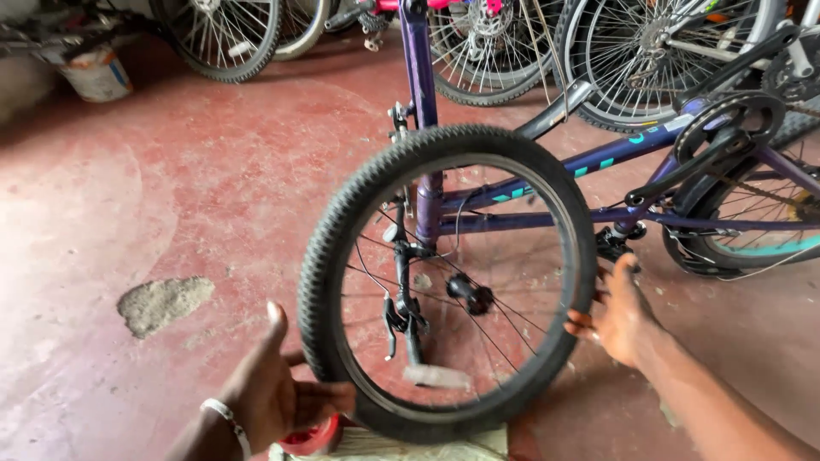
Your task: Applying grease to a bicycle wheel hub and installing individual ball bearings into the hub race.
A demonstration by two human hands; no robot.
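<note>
While the upturned purple bicycle's front wheel (448, 282) stands upright between them, the left hand (273, 393) and right hand (619, 312) are held open against its tyre.

One head-worn camera looks steeply down and forward. It sits close above both hands, the wheel (448, 282) between them. Red floor (171, 196) spreads beyond.

Spokes of the wheel (448, 282) blur away (rear bicycles cut off above).
</note>
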